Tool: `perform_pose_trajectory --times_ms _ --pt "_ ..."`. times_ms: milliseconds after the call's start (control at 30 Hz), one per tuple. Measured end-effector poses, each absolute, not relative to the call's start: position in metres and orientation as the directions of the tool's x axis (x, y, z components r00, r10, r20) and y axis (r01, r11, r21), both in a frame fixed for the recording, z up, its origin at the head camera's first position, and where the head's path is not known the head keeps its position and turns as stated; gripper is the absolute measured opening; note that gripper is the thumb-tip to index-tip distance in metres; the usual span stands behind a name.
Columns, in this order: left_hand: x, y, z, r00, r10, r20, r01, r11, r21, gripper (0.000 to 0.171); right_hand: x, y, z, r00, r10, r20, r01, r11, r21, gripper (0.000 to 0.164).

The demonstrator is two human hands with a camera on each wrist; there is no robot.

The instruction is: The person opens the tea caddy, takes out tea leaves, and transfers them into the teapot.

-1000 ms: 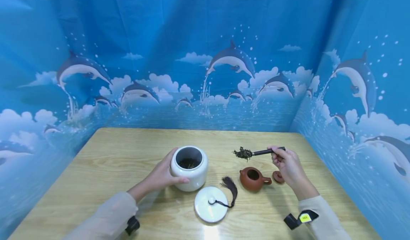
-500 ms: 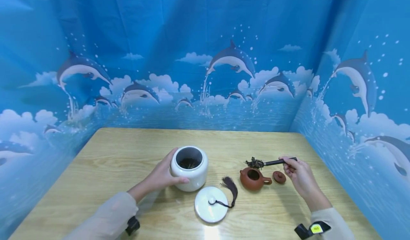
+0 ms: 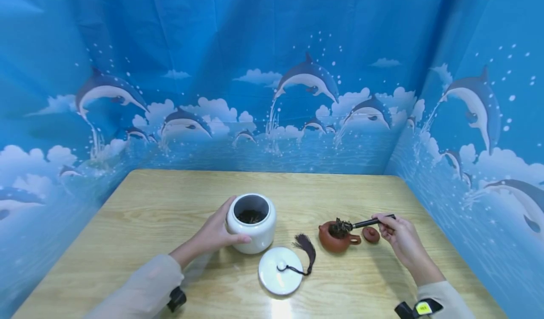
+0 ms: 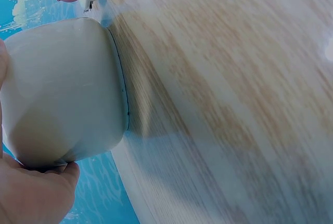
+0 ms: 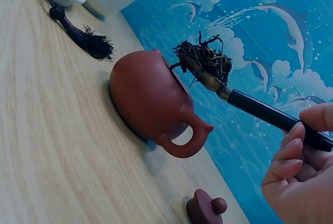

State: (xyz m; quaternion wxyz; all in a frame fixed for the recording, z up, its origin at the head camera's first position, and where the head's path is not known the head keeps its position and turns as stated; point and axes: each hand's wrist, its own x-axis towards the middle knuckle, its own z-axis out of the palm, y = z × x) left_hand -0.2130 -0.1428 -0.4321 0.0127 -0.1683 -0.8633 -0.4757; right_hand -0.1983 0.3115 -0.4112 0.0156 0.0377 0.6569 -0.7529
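My left hand (image 3: 220, 232) grips a white ceramic jar (image 3: 259, 237) round its side, and dark loose tea shows inside. The jar stands upright on the table. Between thumb and fingers, my right hand (image 3: 401, 241) pinches the black handle of a tea scoop (image 5: 265, 113). A heap of dark tea leaves (image 5: 204, 60) sits on the scoop's end, right over the mouth of a brown clay teapot (image 5: 148, 89). In the head view the teapot (image 3: 333, 243) stands lidless, handle towards my right hand.
The teapot's small lid (image 3: 371, 235) lies on the wooden table (image 3: 170, 201) beside its handle. A white jar lid (image 3: 278, 279) with a dark tassel (image 3: 307, 245) lies in front. A blue dolphin-print curtain (image 3: 238, 40) encloses the table.
My right hand has moved to the right and nearer, lowering the loaded scoop from behind the teapot to its mouth. My left hand and the jar have stayed in place.
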Motion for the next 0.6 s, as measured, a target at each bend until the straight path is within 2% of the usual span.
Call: perform_pose_trajectory --times_ms 300,467,600 --pt "-0.213 -0.143 -0.432 -0.947 0.273 0.171 0.292 0.504 0.813 0.123 -0.202 0.309 -0.407 -0.992 0.055 -0.118 0.116 -0.035 -0.993 0.015" --pt "-0.213 -0.143 -0.432 -0.947 0.271 0.171 0.292 0.508 0.810 0.124 -0.204 0.306 -0.404 -0.993 0.076 -0.088 0.093 0.061 -0.994 0.017" --pt "-0.214 -0.143 -0.432 -0.945 0.275 0.180 0.301 0.503 0.810 0.123 -0.207 0.300 -0.401 -0.994 0.094 -0.061 0.078 0.187 -0.979 0.016"
